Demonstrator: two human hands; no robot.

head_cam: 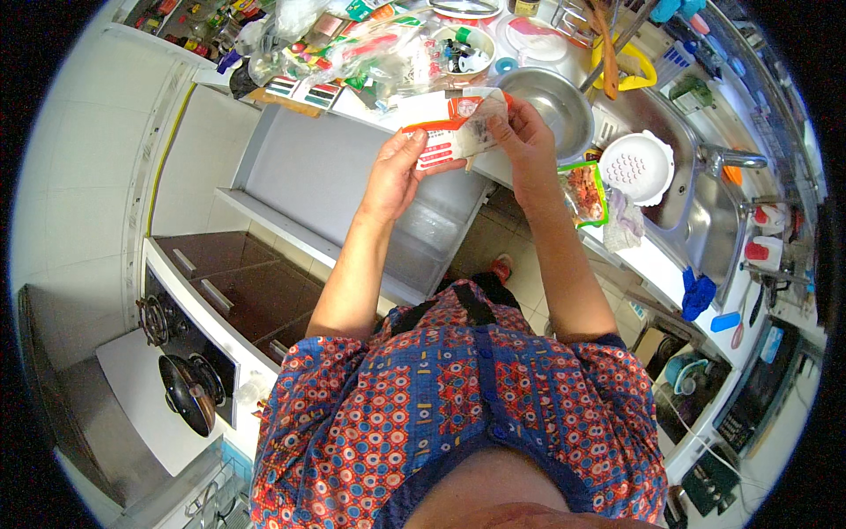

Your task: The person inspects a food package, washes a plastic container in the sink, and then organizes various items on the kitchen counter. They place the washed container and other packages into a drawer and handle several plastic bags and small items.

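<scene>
I hold a red-and-white printed packet (439, 125) in front of me with both hands. My left hand (401, 165) grips its lower left corner, thumb on the front and fingers beneath. At the upper right edge, my right hand (527, 135) pinches the packet, where the film looks partly clear and crumpled. Writing is printed on the packet's front. What is inside cannot be made out. Just past my right hand sits a steel basin (558, 109). A green-edged food packet (584, 193) lies on the counter beside my right forearm.
A white strainer (636, 166) rests at the steel sink (710, 231), near the faucet (733, 157). Plastic bags (370, 49) and a white bowl of small items (466, 49) crowd the far counter. Below my hands is a wide grey surface (344, 149). A lidded pan (187, 395) stands on the stove at left.
</scene>
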